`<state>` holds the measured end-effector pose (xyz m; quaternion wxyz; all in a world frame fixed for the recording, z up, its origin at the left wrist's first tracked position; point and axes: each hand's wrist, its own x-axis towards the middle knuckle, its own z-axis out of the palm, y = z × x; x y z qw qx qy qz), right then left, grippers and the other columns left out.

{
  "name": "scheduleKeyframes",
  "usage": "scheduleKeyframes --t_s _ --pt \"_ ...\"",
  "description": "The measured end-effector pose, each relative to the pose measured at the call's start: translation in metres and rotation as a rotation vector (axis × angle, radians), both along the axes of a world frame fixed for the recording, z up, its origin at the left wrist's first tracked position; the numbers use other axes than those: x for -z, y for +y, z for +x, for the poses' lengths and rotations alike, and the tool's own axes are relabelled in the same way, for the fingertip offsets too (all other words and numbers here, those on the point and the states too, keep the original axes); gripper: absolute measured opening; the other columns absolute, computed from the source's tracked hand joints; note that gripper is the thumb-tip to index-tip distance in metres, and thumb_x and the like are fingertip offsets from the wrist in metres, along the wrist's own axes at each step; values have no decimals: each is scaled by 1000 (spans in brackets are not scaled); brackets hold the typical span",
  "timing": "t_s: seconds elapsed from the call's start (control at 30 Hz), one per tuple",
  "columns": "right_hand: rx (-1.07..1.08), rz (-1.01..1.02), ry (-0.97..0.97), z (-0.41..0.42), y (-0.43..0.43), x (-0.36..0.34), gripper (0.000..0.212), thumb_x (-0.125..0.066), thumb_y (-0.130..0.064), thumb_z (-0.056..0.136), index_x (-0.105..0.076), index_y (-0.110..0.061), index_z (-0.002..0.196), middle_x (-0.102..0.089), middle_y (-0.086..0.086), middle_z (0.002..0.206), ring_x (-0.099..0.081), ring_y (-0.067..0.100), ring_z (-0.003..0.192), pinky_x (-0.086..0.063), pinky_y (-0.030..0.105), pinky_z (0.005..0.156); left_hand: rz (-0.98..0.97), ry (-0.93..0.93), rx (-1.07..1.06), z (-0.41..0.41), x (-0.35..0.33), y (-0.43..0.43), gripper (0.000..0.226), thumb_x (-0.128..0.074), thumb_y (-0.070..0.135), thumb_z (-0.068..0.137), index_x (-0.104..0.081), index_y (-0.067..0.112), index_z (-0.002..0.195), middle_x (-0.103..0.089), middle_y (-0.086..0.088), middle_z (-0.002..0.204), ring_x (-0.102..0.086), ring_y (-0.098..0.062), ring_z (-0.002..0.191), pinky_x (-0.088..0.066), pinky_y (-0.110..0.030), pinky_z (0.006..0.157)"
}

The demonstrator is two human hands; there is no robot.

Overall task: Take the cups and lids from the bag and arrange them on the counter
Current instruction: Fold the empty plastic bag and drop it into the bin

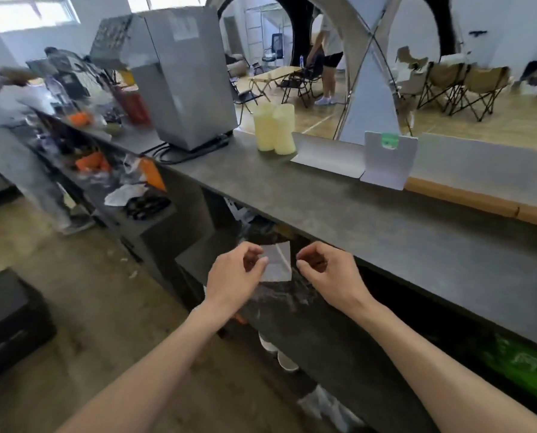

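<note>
Reaching forward below the near edge of the grey worktop (323, 195), both bare arms stretch toward a small pale translucent piece (278, 262) that sits between the two hands, at about 6 o'clock of the view's centre; what this piece belongs to cannot be told, since everything under the worktop is dark and blurred. The left hand (232, 276) has its fingers (256, 256) curled and pinched at the left edge of the pale piece, thumb and fingertips touching it; the right hand (329, 273) is curled just beside the right edge of the piece, its fingers (304, 260) bent toward the thumb, and whether they touch the piece cannot be told.

On the worktop, at about 12 o'clock from the hands and well apart from them, two pale yellow stacks of cups (275, 128) stand upright, touching each other; at 3 o'clock of the stacks lies a flat white tray-like sheet (326, 157), and beside that a white card with a green label (389, 157) stands tilted. At 9 o'clock of the stacks a tall grey machine (182, 73) rests on the worktop with dark cables at its base. Something bright green (523, 364) shows under the worktop at 4 o'clock of the hands; beyond the worktop, folding chairs (460, 82) stand on a wooden floor.
</note>
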<state>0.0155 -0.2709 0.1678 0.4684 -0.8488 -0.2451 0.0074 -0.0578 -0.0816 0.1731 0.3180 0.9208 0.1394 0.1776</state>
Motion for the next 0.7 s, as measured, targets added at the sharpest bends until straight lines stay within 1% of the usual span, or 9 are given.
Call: scheduleKeyframes --t_s 0.1,0.17,0.27,0.33,0.43,0.47,0.57,0.63,0.7 --pt "-33 -77 71 34 37 38 19 -67 -30 91 -69 -23 109 -69 -12 98 -64 0 91 -57 21 80 -39 92 -58 28 31 36 22 -67 35 93 -68 24 112 -71 9 99 -65 -5 89 -52 -16 77" --pt "-21 -126 154 60 56 63 22 -66 -30 92 -67 -23 113 -68 -9 105 -63 5 98 -55 21 82 -52 142 -82 46 49 59 21 -66 35 93 -68 24 111 -71 9 99 -65 -6 89 -55 -23 81" --pt "43 -172 339 94 76 94 25 -64 -28 94 -62 -20 117 -64 -3 117 -60 11 108 -45 19 83 -100 207 -111 74 78 93 21 -64 36 93 -70 22 109 -72 7 97 -66 -10 89 -56 -30 79" --pt "131 -169 405 113 86 112 30 -65 -25 93 -61 -14 121 -63 4 125 -58 19 117 -45 26 91 -111 249 -122 93 97 115 22 -64 35 93 -70 20 108 -72 4 97 -66 -15 89 -56 -33 78" --pt "273 -209 520 141 100 141 41 -67 -22 92 -57 -6 129 -57 16 135 -53 35 125 -47 48 101 -168 356 -107 124 132 147 21 -63 34 93 -69 18 106 -70 1 100 -66 -19 90 -52 -32 74" --pt "304 -221 565 150 104 151 44 -65 -21 93 -54 -4 132 -54 19 137 -51 37 127 -44 49 103 -189 401 -105 133 145 157 24 -63 36 93 -69 17 106 -69 0 101 -66 -19 91 -50 -30 74" --pt "374 -234 665 169 115 172 46 -59 -22 98 -50 1 136 -50 20 142 -47 36 132 -37 37 108 -170 507 -53 161 182 183 37 -56 48 94 -70 15 107 -69 -1 100 -66 -19 90 -45 -27 72" --pt "440 -219 711 179 119 186 47 -54 -28 100 -49 0 137 -48 19 145 -44 33 134 -33 30 105 -206 572 -78 177 206 195 56 -50 64 88 -64 16 115 -67 1 102 -63 -17 88 -44 -29 70" --pt "469 -213 762 186 125 197 51 -48 -36 102 -47 -2 141 -46 17 147 -42 32 136 -33 31 106 -261 617 -112 191 231 206 73 -47 73 82 -56 14 126 -67 -4 113 -65 -24 97 -47 -33 73"
